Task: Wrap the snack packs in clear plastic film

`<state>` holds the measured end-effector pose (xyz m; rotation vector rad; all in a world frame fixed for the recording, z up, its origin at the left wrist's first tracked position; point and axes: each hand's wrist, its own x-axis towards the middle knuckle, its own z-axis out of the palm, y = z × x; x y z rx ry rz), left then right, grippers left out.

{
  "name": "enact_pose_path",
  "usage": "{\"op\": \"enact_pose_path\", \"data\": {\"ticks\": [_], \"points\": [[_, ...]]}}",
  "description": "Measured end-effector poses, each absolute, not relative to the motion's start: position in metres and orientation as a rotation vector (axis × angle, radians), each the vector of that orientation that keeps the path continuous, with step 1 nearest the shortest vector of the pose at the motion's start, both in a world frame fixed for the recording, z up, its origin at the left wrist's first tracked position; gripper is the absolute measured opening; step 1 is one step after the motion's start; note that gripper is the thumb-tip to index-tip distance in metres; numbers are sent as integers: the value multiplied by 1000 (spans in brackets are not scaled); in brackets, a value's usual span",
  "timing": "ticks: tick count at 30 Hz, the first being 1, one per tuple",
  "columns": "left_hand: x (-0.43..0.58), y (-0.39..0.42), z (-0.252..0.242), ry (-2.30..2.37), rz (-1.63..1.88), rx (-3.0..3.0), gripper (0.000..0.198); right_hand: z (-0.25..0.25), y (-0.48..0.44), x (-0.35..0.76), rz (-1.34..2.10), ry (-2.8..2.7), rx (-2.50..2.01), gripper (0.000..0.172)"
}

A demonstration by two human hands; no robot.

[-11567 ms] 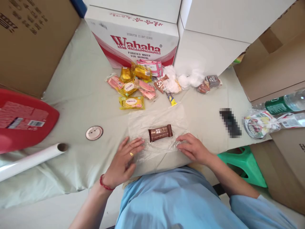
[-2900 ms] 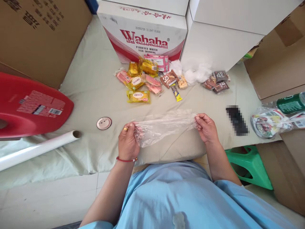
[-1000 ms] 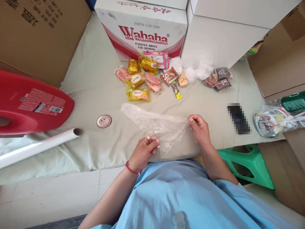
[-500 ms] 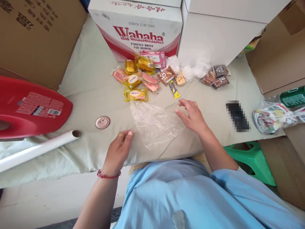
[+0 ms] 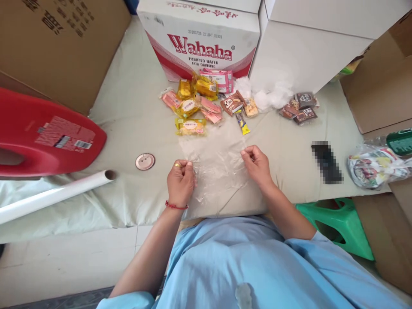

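Note:
A clear plastic bag [image 5: 219, 167] is spread flat above the cloth near the table's front edge. My left hand [image 5: 180, 180] pinches its left side, thumb against curled fingers. On the opposite side, my right hand [image 5: 256, 165] has thumb and fingertips closed on the bag's right edge. Just beyond the bag lies a yellow-wrapped snack [image 5: 190, 127], with a pile of pink packets [image 5: 210, 109] and more yellow packets [image 5: 186, 107] behind it. A brown packet [image 5: 233, 103] and a slim blue-and-yellow stick packet [image 5: 242, 123] lie to the right of the pile.
A round pin badge [image 5: 145, 162], a white tube [image 5: 64, 193] and a red jug [image 5: 54, 137] are at left. Brown snack packets [image 5: 299, 107], a pixelated dark object [image 5: 326, 162] and a knotted bag [image 5: 370, 165] lie at right. A Wahaba-style white carton [image 5: 206, 25] stands behind.
Both hands have closed on the clear bag's sides; before, the right hand was open above it and the left was beside it. The bag is now pulled wider. The view has shifted slightly.

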<state>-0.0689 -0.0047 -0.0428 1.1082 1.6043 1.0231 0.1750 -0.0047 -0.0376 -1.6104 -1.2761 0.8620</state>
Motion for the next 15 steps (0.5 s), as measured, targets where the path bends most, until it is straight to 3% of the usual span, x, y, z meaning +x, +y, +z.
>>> {"op": "enact_pose_path", "data": {"ticks": [7,11,13,15], "points": [[-95,11,-51,1892,896,1356,20,-50,-22,207,984,-1160,-1774,26],[-89,3,-46,1995,1256,1609,33,-55,-24,207,942,-1212,-1835,26],[-81,-4,-43,1860,1342,1877,25,-55,-22,205,907,-1259,-1839,27],[-75,-9,-42,1624,1165,2177,15,-55,-21,204,880,-1308,-1840,29]]}}
